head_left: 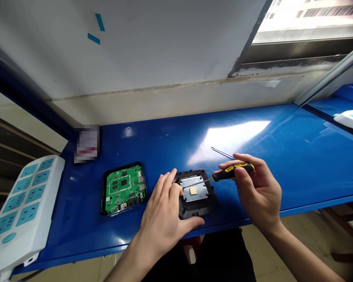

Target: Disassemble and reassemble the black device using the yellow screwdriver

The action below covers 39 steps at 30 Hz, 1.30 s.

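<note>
My right hand (260, 188) is closed round the black and yellow handle of a screwdriver (229, 171). Its thin shaft points left across a silvery metal plate (201, 196) set in a black plastic cover (191, 212). Near the left edge of that plate, the tip is partly hidden by my left fingers. My left hand (164, 209) grips the cover's left side, thumb along the front edge. A small cream-coloured pad (193, 190) sits on the plate. To the left lies an open black case holding a green circuit board (123, 184).
Thin tweezers-like metal prongs (222, 152) show just beyond my right hand. Tiny dark screws (167, 136) lie toward the back of the blue table (153, 150). A white power strip (54, 188) takes up the left side, with a blurred-out box (86, 144) behind it.
</note>
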{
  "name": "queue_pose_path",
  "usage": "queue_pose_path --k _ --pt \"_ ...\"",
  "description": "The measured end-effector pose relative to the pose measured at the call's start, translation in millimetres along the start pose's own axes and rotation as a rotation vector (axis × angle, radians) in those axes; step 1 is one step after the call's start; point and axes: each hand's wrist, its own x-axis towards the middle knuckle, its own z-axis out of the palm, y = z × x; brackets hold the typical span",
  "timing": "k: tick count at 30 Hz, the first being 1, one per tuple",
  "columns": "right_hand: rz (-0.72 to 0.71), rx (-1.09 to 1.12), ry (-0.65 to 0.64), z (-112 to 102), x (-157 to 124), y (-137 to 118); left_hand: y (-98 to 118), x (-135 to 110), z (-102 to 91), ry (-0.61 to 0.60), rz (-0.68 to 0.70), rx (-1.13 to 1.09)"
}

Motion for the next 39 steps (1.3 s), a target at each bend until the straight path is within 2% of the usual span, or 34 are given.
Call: queue_pose_path --k 5,9,15,39 --pt "-0.047 0.022 0.002 -0.2 -3.5 -2.8 1.0 -14.9 1.9 0.148 0.101 0.123" --pt "-0.065 0.062 0.027 -2.4 -7.7 -1.6 1.4 -24.4 3.7 0.202 0.108 0.139" --pt "-0.065 0.095 0.019 -3.5 -13.8 3.8 2.9 -25.4 5.9 0.273 0.158 0.143" --pt "-0.097 0.101 0.011 -3.0 -21.6 3.9 2.3 -25.4 6.5 0.287 0.185 0.151"
